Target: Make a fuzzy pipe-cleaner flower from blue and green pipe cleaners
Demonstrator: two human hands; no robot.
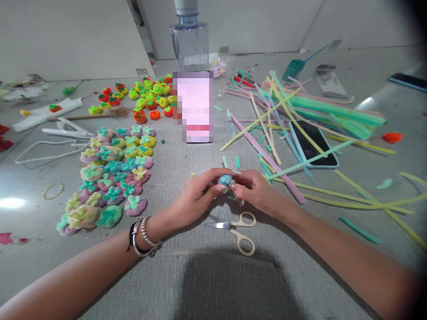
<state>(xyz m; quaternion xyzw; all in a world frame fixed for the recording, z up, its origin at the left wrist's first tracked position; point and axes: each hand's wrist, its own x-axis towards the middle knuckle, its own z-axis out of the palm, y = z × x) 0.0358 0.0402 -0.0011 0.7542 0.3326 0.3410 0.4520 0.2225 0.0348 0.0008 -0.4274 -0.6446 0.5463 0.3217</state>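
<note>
My left hand [196, 195] and my right hand [253, 189] meet over the middle of the table, fingers pinched together on a small blue pipe-cleaner coil [224, 179] with green bits at its side. Both hands are closed on it. Small cream-handled scissors [235, 226] lie on the table just below my hands, blades pointing left. Bracelets circle my left wrist.
Several pastel pipe-cleaner flowers [111, 178] lie in a cluster at the left, orange and yellow ones [147, 98] behind. Loose pipe cleaners [300, 129] sprawl across the right over a phone [315, 144]. A standing phone [195, 106] and a water bottle [190, 40] are at centre back.
</note>
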